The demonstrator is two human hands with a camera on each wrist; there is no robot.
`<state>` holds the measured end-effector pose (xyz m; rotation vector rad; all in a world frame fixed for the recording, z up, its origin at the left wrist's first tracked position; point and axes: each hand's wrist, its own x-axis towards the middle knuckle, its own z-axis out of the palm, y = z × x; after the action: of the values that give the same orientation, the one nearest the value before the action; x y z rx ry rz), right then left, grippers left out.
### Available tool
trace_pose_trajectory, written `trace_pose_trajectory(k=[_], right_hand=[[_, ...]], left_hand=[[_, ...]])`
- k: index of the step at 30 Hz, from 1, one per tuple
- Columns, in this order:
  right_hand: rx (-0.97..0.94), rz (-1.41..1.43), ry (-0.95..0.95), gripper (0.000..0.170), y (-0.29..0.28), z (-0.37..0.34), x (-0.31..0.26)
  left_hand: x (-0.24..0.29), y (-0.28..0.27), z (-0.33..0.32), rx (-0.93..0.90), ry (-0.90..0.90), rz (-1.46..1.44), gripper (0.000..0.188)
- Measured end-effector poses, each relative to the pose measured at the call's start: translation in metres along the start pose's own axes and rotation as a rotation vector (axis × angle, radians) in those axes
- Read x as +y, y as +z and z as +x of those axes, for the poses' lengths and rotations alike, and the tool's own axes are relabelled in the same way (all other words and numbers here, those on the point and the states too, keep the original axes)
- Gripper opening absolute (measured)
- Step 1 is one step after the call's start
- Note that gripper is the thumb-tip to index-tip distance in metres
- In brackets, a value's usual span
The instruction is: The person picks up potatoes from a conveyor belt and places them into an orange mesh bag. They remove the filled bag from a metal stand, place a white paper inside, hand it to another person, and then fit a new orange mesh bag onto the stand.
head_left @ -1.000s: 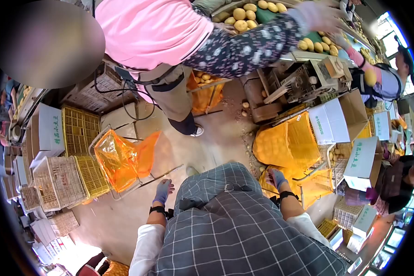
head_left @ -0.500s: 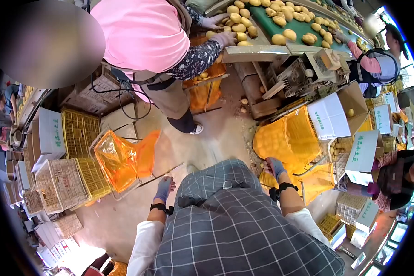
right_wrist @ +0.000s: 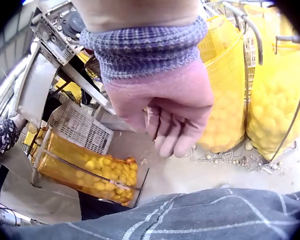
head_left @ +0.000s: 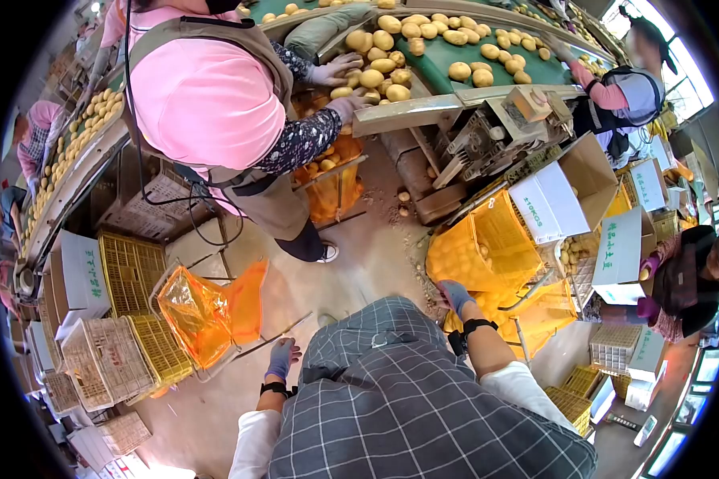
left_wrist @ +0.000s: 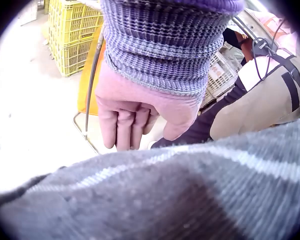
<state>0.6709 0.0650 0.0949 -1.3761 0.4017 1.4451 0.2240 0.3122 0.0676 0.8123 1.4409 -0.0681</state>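
Observation:
My gloved left hand (head_left: 282, 357) hangs beside the checked apron (head_left: 399, 383), its fingers loosely bent and nothing in them. An orange mesh bag (head_left: 208, 307) on a metal frame is the nearest thing to it. On the other side, my gloved right hand (head_left: 455, 297) also hangs loose and holds nothing. It is in front of yellow mesh bags filled with potatoes; one potato bag (head_left: 479, 251) stands just beyond its fingers in the head view. The right wrist view shows slightly curled fingers (right_wrist: 172, 142) over the floor, with filled bags (right_wrist: 222, 110) alongside.
A person in pink (head_left: 208, 88) stands ahead, both hands at potatoes (head_left: 379, 72) beside the green conveyor belt (head_left: 439, 60). Stacked crates (head_left: 108, 359) stand at left. Open cartons (head_left: 551, 203), more crates and another person (head_left: 687, 279) are at right. Bag frames' legs (head_left: 276, 335) reach across the floor.
The person in pink has brought an outstretched arm back from over the belt to the near potatoes. The head view has shifted, showing more at left. My hands still hang at the sides.

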Motion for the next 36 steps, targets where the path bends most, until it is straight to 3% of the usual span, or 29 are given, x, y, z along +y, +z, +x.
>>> trace_pose_trajectory(k=[1,4,7,10,13,16,19,23,30,33,36], right_hand=[[0.122,-0.079,-0.016,0.016,0.010,-0.008,-0.002],[-0.034,-0.046,0.013,0.019,-0.003,0.000,0.004],[-0.067,-0.062,-0.005,0.020,-0.004,-0.016,0.008],[0.069,0.039,0.048,0.020,-0.018,0.002,0.025],[-0.141,0.065,0.066,0.020,-0.035,0.010,0.032],[-0.121,0.110,0.093,0.021,-0.038,0.015,0.035],[-0.100,0.171,0.164,0.021,-0.030,0.020,0.036],[0.162,-0.552,-0.078,0.014,0.007,0.003,0.031],[0.096,-0.661,-0.016,0.016,0.009,0.012,0.033],[0.065,-0.536,-0.020,0.017,0.023,-0.006,0.035],[0.030,-0.842,-0.009,0.023,0.009,0.026,0.053]], left_hand=[[0.004,0.003,-0.004,0.004,0.008,0.001,0.025],[0.011,0.008,-0.011,0.033,0.020,0.034,0.025],[0.008,0.008,-0.008,0.032,0.005,0.060,0.026],[0.001,0.005,-0.003,0.023,-0.011,0.050,0.027],[-0.006,0.002,0.003,0.013,-0.009,0.033,0.028],[-0.014,-0.008,0.019,-0.136,-0.024,-0.056,0.028],[0.002,0.008,0.000,0.000,0.003,0.026,0.026],[0.013,0.015,-0.011,0.004,0.012,0.027,0.024],[0.004,0.010,-0.002,-0.008,0.006,0.016,0.025],[0.005,0.011,-0.005,0.012,-0.018,0.037,0.026],[-0.001,0.008,0.000,-0.027,-0.011,0.015,0.026]])
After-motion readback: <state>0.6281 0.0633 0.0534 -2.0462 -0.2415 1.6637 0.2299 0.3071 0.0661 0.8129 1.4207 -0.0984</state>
